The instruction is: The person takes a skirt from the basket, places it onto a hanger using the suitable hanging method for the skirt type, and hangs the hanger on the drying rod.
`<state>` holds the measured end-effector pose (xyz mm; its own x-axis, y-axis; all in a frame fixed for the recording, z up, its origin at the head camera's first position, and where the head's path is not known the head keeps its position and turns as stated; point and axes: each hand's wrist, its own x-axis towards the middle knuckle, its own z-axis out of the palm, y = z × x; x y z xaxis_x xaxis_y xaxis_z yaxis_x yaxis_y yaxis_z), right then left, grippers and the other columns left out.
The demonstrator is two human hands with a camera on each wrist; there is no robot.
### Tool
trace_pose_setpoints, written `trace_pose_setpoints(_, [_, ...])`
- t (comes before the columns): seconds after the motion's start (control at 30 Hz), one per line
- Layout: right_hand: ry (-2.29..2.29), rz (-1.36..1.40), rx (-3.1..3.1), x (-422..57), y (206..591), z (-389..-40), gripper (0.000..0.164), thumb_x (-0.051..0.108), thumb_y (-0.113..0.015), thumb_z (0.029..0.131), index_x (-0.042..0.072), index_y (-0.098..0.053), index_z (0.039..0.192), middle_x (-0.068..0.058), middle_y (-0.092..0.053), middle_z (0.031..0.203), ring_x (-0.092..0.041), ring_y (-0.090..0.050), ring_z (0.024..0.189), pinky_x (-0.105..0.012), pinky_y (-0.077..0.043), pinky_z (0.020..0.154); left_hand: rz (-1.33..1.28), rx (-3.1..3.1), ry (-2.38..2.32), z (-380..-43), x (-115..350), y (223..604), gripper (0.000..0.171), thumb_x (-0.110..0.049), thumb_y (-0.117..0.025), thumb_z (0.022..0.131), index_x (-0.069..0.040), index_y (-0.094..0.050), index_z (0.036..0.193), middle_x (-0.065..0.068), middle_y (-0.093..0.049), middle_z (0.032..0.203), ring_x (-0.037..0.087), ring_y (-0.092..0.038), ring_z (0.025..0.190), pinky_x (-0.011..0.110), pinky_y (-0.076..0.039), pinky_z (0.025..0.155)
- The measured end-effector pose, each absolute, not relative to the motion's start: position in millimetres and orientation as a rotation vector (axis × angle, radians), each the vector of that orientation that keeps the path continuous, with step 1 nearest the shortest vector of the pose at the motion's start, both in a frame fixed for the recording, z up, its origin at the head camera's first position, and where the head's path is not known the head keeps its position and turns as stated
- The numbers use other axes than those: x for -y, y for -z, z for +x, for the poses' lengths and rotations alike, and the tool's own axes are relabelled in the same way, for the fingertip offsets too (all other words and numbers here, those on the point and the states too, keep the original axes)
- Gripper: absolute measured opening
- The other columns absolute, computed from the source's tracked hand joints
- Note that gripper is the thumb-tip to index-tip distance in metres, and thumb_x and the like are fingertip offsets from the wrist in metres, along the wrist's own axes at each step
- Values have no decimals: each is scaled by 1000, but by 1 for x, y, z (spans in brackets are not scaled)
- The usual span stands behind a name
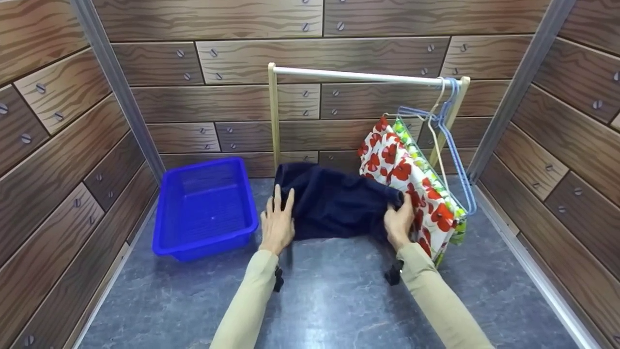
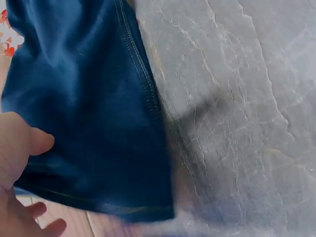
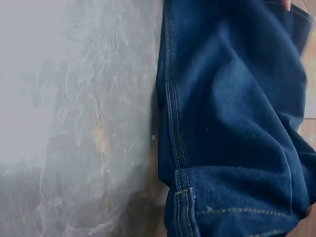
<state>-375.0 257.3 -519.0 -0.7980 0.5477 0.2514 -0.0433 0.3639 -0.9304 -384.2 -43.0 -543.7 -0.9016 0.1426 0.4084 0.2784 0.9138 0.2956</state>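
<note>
A dark blue denim garment (image 1: 339,201) lies between my hands, its long edge close to the floor. At its left end my left hand (image 1: 277,225) has its fingers spread. In the left wrist view the thumb (image 2: 42,141) lies against the denim near the stitched hem, with other fingers beyond that edge. My right hand (image 1: 399,223) grips the garment's right end, thumb near the top corner. The right wrist view shows a waistband (image 3: 237,197) with a belt loop there; that hand is mostly out of frame.
A blue plastic basin (image 1: 167,213) stands at the left. Behind the garment rises a rack with a white rail (image 1: 358,75). Red-flowered cloth (image 1: 402,169) and green-patterned cloth hang at its right end, beside blue and white hangers (image 1: 457,150). Wood-patterned walls enclose the grey floor.
</note>
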Motion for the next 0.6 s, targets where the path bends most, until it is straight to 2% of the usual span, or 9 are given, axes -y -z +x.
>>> trace_pose_setpoints(0.17, [-1417,-407,2215,-257,528,-389,30,6,-53,96,6,-52,126,-16,-55,135,-34,-47,131,-45,-35,110,-306,2868,559,-368,47,565,70,-15,-69,88,-16,-37,150,25,-19,159,47,-30,140,66,-38,101])
trace_pose_setpoints(0.33, [-1336,-299,2245,-259,530,-398,33,1,-51,95,1,-50,129,-24,-52,132,-38,-44,129,-45,-31,111,-266,3026,553,-357,50,583,62,-14,-68,85,-10,-47,143,25,-22,158,48,-23,144,66,-33,106])
trace_pose_setpoints(0.43, [-1220,-227,2261,-259,530,-399,36,-4,-53,87,-1,-55,124,-26,-50,130,-39,-42,127,-45,-31,111,-231,3029,568,-356,50,587,64,-14,-68,83,-7,-46,143,25,-19,159,49,-21,145,66,-32,106])
trace_pose_setpoints(0.53, [-1075,-101,2262,-259,531,-396,35,-8,-53,77,-2,-61,111,-25,-50,131,-39,-42,127,-46,-30,111,-199,3046,577,-357,49,587,64,-16,-68,84,-5,-45,143,25,-17,159,48,-20,145,65,-32,107])
trace_pose_setpoints(0.6, [-1021,-9,2260,-258,531,-392,33,-9,-54,73,-1,-64,104,-24,-56,127,-39,-49,122,-46,-35,106,-184,3049,588,-357,48,587,60,-17,-68,84,-4,-47,139,25,-19,159,46,-20,146,64,-31,108])
